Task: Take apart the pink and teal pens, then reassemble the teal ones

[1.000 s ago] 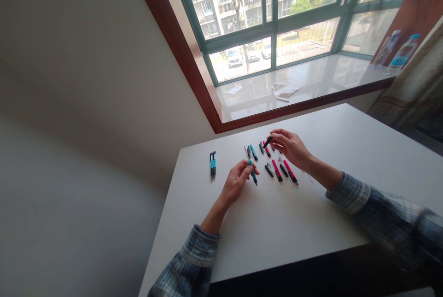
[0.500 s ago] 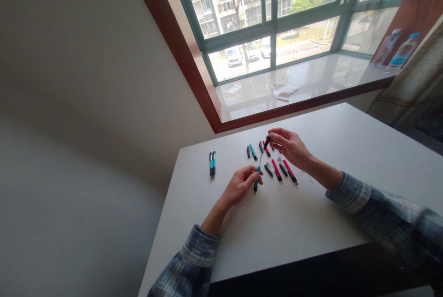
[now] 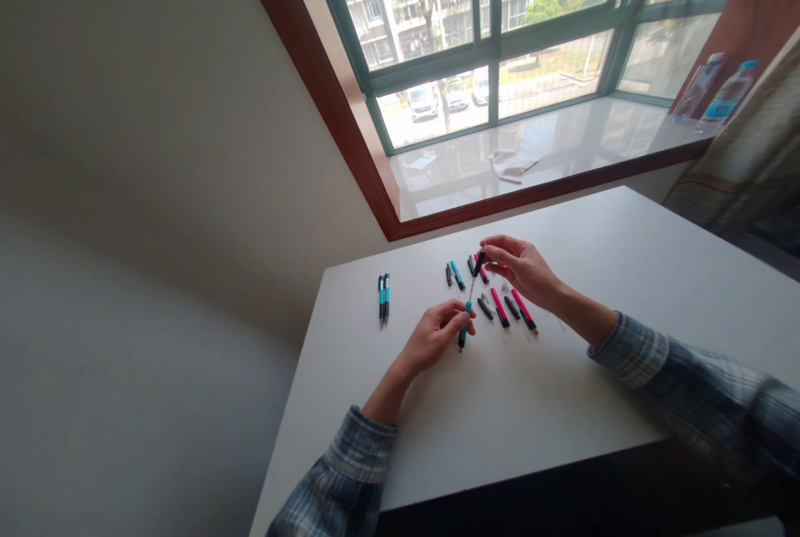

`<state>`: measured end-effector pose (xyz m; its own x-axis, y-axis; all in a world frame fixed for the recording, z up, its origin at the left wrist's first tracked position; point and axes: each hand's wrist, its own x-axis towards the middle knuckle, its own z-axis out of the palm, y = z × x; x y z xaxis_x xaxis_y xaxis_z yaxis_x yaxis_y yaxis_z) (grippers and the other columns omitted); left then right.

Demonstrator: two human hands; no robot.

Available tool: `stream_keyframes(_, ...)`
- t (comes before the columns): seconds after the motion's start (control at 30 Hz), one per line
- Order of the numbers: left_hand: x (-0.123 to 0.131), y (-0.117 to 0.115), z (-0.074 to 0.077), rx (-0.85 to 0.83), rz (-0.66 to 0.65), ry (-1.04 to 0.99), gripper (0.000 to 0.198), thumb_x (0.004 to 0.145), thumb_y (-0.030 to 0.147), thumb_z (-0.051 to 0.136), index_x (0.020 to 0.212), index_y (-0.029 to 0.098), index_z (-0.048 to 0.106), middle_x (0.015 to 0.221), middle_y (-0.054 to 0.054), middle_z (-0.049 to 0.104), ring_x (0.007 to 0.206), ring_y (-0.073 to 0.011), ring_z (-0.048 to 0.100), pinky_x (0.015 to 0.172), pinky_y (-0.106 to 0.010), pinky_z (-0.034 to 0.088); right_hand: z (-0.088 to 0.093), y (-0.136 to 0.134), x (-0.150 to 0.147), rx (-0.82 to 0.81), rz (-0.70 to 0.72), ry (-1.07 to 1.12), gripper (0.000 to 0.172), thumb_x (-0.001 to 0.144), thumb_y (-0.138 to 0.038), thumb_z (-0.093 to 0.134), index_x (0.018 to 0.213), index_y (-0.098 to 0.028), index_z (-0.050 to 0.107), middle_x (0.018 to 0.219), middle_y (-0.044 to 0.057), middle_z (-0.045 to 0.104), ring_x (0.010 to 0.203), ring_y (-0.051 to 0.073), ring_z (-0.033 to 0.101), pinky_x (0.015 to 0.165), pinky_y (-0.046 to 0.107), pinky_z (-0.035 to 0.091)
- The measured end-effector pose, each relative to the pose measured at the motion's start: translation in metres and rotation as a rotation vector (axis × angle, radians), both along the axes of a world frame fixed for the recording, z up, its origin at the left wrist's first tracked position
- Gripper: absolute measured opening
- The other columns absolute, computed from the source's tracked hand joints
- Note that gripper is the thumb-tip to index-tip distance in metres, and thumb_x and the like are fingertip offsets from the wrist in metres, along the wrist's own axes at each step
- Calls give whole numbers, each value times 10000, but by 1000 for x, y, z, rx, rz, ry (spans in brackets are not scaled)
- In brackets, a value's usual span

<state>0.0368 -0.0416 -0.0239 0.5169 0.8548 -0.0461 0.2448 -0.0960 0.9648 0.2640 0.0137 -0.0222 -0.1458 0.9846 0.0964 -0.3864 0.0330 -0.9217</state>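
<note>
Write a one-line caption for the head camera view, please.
Left hand holds a teal pen barrel, right hand a black pen part, above a white table.

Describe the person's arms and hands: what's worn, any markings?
Long sleeves in blue, grey and white plaid on both arms: left sleeve, right sleeve. The cuffs end short of the wrists, leaving the forearms bare. The left hand and right hand are bare, with no gloves, rings or watch visible.
</note>
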Motion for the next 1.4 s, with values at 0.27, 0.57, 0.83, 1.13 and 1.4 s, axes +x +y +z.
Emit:
stream_keyframes(0.27, 0, 0, 0, 2, -13, 7, 338, 980, 468, 589, 943, 143, 675, 863, -67, 704, 821, -178, 619, 812, -288, 471, -3, 0, -1, 28, 21, -32, 330, 774, -449, 870, 1007, -238, 770, 961, 28, 731, 842, 153, 663, 806, 301, 544)
stream_keyframes(0.57, 1, -1, 2, -1, -17, 8, 328, 980, 456, 593, 923, 144, 678, 868, -65, 701, 815, -170, 613, 806, -279, 470, -4, 1, 1, 44, 20, -56, 324, 790, -442, 857, 1019, -232, 765, 968, 35, 725, 878, 168, 668, 814, 307, 540)
stream_keyframes(0.83, 0, -1, 2, -6, -19, 1, 312, 985, 441, 589, 921, 147, 670, 856, -59, 695, 810, -167, 611, 806, -278, 468, -2, 0, 2, 45, 18, -86, 331, 794, -457, 848, 1024, -235, 759, 951, 31, 707, 849, 159, 647, 797, 303, 528)
stream_keyframes(1.13, 0, 1, 1, -6, -18, -6, 328, 979, 465, 594, 922, 152, 675, 855, -62, 702, 812, -172, 614, 810, -283, 472, -6, 1, 1, 55, 5, -139, 339, 796, -480, 837, 1019, -236, 762, 901, 20, 703, 802, 155, 631, 760, 300, 512)
stream_keyframes(1.4, 1, 2, 3, 8, -9, 5, 330, 983, 464, 584, 914, 154, 672, 851, -62, 701, 818, -178, 619, 823, -290, 476, -7, -1, -2, 124, 75, -239, 349, 816, -496, 809, 1037, -229, 768, 980, 49, 731, 812, 180, 652, 721, 319, 529)
